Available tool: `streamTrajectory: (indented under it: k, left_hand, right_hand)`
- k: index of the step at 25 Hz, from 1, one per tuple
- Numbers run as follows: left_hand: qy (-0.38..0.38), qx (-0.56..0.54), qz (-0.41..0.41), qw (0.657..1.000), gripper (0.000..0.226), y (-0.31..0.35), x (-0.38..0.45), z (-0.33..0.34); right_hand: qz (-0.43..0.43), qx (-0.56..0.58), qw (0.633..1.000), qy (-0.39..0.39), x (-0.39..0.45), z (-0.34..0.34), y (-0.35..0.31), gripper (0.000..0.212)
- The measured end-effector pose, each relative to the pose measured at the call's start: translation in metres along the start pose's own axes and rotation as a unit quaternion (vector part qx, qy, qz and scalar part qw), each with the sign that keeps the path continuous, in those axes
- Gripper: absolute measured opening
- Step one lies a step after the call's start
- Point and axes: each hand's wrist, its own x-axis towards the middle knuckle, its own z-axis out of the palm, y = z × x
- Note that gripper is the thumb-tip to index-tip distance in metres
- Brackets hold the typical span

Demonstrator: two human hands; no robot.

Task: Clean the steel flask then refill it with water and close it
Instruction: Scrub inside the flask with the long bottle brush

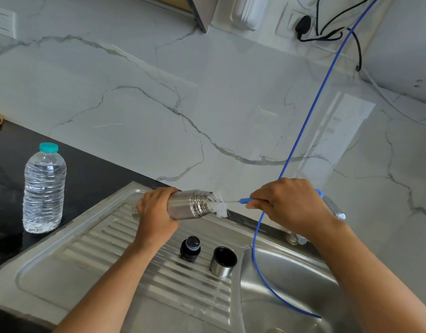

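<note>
Scrubbing looks to be the step: left hand (156, 213) grips the flask (189, 205) sideways over the drainboard (87, 255), right hand (287, 205) pinches the brush (220, 205) at its mouth. Next, probably, push the bristles deeper and twist.

Illumination is bright, even and diffuse; shadows are soft and faint. The marble wall (159, 97) shows a pale rectangular reflection at right. The steel sink (279, 272) carries broad, soft highlights. Wide-angle distortion bends straight lines toward the frame edges. Focus is slightly soft overall, with mild blur on fine detail.
</note>
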Motion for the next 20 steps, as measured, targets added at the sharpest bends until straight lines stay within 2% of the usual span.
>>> streamTrajectory:
  k: [3,7,11,14,18,20]
  left_hand:
    - [-0.002,0.006,-0.006,1.000,0.070,0.004,-0.003,0.005]
    - [-0.011,0.004,0.017,1.000,0.071,0.004,-0.004,0.003]
    - [-0.007,0.003,-0.008,1.000,0.069,0.000,0.003,-0.001]
    - [0.003,0.000,-0.016,1.000,0.068,0.003,-0.002,0.004]
    - [0.000,-0.013,0.017,1.000,0.070,0.006,-0.004,0.003]
    - [0.001,-0.010,0.009,1.000,0.070,0.003,0.000,0.000]
  right_hand:
    - [0.021,-0.036,0.999,-0.008,0.000,-0.002,-0.003,0.053]
    - [-0.007,0.011,0.999,-0.038,0.012,0.008,-0.042,0.042]
    - [0.028,0.021,0.998,-0.052,0.003,-0.009,-0.010,0.049]
    - [0.048,-0.026,0.998,-0.042,0.004,-0.017,-0.015,0.049]
    - [0.017,0.025,0.998,-0.057,0.016,-0.007,-0.046,0.047]
    - [0.033,0.046,0.996,-0.069,0.010,-0.014,-0.032,0.049]
